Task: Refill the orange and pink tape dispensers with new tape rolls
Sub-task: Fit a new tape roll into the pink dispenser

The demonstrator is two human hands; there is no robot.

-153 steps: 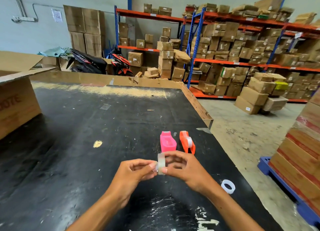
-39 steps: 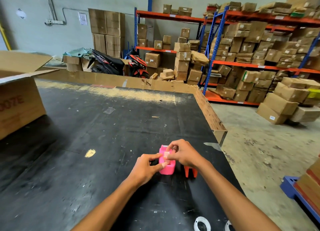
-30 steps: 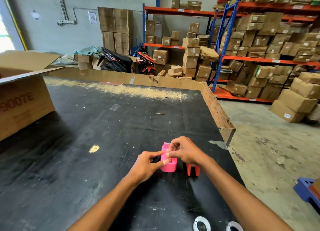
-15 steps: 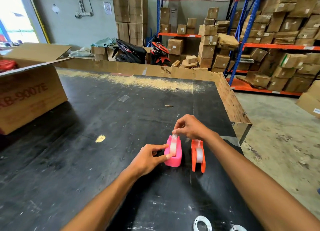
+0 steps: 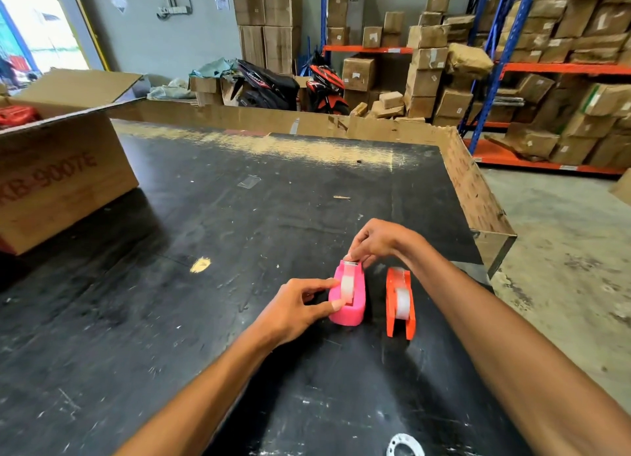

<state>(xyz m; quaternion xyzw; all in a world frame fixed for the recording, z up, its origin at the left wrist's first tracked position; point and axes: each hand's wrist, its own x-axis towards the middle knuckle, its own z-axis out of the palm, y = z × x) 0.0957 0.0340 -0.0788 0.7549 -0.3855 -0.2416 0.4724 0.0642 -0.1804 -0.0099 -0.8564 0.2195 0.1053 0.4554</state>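
Since the frame half a second earlier, the right hand [image 5: 379,242] has been brought lower, so that its fingertips are now pressed at the far tip of the pink dispenser [image 5: 347,295], where the cutter sits; the view has also been drawn closer. The left hand [image 5: 295,310] is kept where it was, against the near left side of the pink body.

The pink dispenser is stood on the black table [image 5: 205,233], just left of the orange dispenser [image 5: 399,302], the two near each other but not touching. A tape roll [image 5: 347,288] is seated in the pink one, and a strip appears to be led from it up to the cutter. The right thumb and forefinger are pinched together at that tip, most likely on the free end of the tape, though the tape itself is too thin to be made out between them. The left hand is half closed, with thumb and a fingertip laid on the pink wall; the body is probably steadied this way so that it is not dragged along as the strip is pulled and pressed down.

The orange dispenser is left untouched, with a roll [image 5: 402,302] already seated in it. An empty tape core [image 5: 404,445] is seen at the near table edge, well apart. The refill is judged nearly finished.
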